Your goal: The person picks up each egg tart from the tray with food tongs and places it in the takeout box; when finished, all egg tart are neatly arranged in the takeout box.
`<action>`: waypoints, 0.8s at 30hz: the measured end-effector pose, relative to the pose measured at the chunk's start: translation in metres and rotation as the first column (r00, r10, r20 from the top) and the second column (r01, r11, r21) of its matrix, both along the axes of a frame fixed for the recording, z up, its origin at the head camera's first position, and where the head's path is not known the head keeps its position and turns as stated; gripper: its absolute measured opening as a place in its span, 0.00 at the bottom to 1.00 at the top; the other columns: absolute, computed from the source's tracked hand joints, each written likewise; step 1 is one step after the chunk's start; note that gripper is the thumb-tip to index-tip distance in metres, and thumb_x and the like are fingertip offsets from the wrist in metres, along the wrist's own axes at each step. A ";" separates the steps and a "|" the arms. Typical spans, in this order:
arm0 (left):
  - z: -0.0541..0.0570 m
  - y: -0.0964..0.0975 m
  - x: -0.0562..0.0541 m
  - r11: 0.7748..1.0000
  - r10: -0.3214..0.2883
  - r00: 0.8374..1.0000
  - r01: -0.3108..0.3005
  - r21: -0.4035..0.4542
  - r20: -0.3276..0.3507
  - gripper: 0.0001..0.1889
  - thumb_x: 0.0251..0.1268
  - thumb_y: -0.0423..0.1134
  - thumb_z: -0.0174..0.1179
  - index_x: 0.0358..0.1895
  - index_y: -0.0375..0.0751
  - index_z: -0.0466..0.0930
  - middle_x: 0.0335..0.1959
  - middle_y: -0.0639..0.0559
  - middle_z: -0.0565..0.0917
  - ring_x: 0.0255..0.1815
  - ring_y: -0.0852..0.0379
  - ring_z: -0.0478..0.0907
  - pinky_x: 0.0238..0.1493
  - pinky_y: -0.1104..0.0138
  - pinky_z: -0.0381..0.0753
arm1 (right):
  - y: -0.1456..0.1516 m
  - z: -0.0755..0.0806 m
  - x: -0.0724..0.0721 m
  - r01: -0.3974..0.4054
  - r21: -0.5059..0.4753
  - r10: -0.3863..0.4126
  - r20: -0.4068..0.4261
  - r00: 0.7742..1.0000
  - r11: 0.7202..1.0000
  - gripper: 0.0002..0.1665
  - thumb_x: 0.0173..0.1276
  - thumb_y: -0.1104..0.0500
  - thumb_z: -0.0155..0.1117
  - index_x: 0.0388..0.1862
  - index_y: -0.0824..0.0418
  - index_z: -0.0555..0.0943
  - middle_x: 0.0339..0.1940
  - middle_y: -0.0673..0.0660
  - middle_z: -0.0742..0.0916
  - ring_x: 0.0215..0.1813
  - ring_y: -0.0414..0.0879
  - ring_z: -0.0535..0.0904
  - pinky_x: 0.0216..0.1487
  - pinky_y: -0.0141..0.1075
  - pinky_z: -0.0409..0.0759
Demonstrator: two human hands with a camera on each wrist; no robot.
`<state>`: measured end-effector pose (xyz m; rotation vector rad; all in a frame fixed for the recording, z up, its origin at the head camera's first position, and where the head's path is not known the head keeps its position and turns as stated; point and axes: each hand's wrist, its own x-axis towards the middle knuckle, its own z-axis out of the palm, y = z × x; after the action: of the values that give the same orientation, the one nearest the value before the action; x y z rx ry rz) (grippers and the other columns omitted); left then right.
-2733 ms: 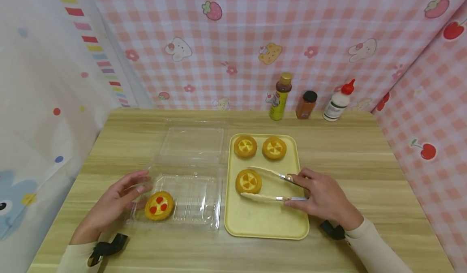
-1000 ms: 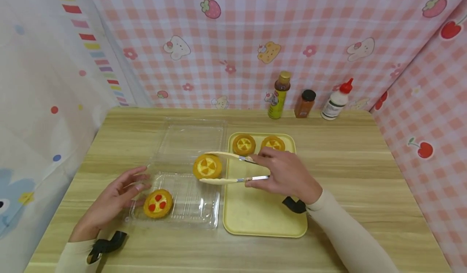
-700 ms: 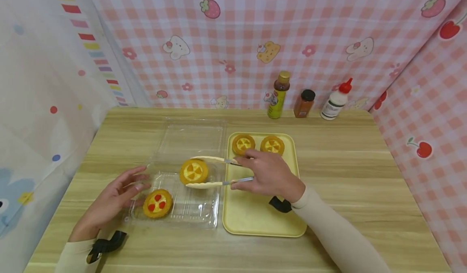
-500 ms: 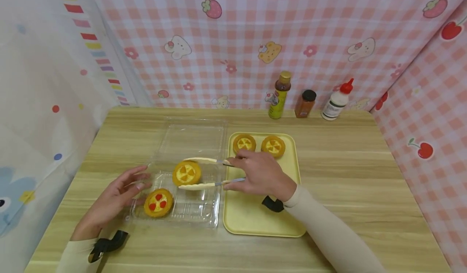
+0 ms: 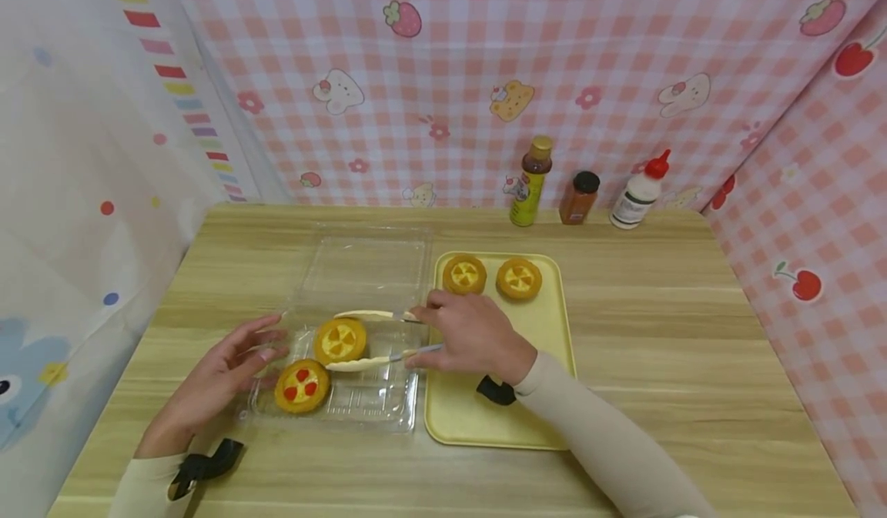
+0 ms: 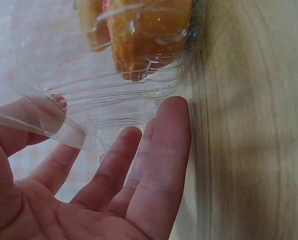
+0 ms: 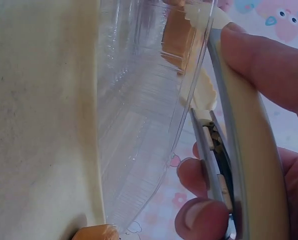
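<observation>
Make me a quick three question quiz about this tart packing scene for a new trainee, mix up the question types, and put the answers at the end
1. True or false: the right hand grips tongs around a yellow-topped tart.
2. How many tarts remain on the yellow tray?
3. The left hand rests against: A) the clear container B) a sauce bottle C) the tray.

Key: 1 true; 2 two; 3 A.

A staged tabletop set resembling a play bakery corner: a light wood-grain table (image 5: 658,310) is boxed in by hung pink gingham cloths (image 5: 450,64) printed with strawberries, bears and cherries, and a white cloth with coloured dots (image 5: 83,195) on the left. Three condiment bottles (image 5: 585,195) line the back edge, beside a pale yellow plastic tray (image 5: 540,395) and a clear plastic clamshell box (image 5: 367,272).
</observation>
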<state>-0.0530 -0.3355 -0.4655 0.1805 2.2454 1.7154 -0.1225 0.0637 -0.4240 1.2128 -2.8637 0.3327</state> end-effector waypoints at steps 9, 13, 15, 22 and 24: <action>-0.001 0.000 0.000 1.000 -0.013 1.000 0.013 0.007 -0.021 0.29 0.88 0.39 0.49 0.85 0.44 0.56 0.70 0.59 0.76 0.63 0.68 0.82 0.52 0.63 0.90 | -0.004 -0.005 0.001 -0.013 0.018 0.013 -0.012 1.000 1.000 0.45 0.62 0.21 0.67 0.66 0.49 0.85 0.45 0.47 0.83 0.28 0.37 0.72 0.22 0.31 0.70; -0.002 0.000 -0.001 1.000 -0.017 1.000 0.018 0.012 -0.021 0.29 0.88 0.39 0.49 0.85 0.44 0.55 0.70 0.59 0.76 0.63 0.68 0.82 0.52 0.64 0.90 | -0.004 -0.006 0.002 -0.007 0.021 0.007 -0.004 1.000 1.000 0.47 0.62 0.20 0.67 0.68 0.49 0.85 0.46 0.48 0.83 0.28 0.38 0.72 0.22 0.31 0.69; -0.002 0.000 -0.001 1.000 -0.019 1.000 0.020 0.016 -0.018 0.29 0.88 0.39 0.49 0.85 0.44 0.55 0.70 0.59 0.76 0.63 0.68 0.82 0.53 0.64 0.90 | -0.004 -0.005 0.002 -0.003 0.020 0.003 0.001 1.000 1.000 0.47 0.62 0.20 0.66 0.68 0.50 0.84 0.46 0.48 0.82 0.28 0.38 0.72 0.22 0.31 0.69; 0.000 0.000 -0.001 1.000 -0.021 1.000 0.022 0.020 -0.018 0.29 0.88 0.38 0.49 0.85 0.44 0.55 0.69 0.60 0.76 0.63 0.68 0.82 0.53 0.64 0.89 | -0.002 0.001 0.003 0.010 0.007 -0.010 0.015 1.000 1.000 0.47 0.62 0.20 0.67 0.68 0.50 0.84 0.47 0.47 0.82 0.29 0.37 0.72 0.22 0.31 0.69; -0.001 -0.001 -0.001 1.000 -0.022 1.000 0.023 0.022 -0.020 0.29 0.88 0.38 0.49 0.85 0.44 0.55 0.69 0.60 0.76 0.63 0.68 0.82 0.53 0.64 0.89 | -0.001 0.002 0.003 0.018 0.002 -0.018 0.028 0.999 1.000 0.47 0.62 0.20 0.67 0.68 0.50 0.84 0.48 0.47 0.83 0.29 0.37 0.72 0.23 0.31 0.70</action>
<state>-0.0539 -0.3360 -0.4663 0.2279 2.2308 1.7348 -0.1195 0.0630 -0.4225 1.1921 -2.8966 0.3494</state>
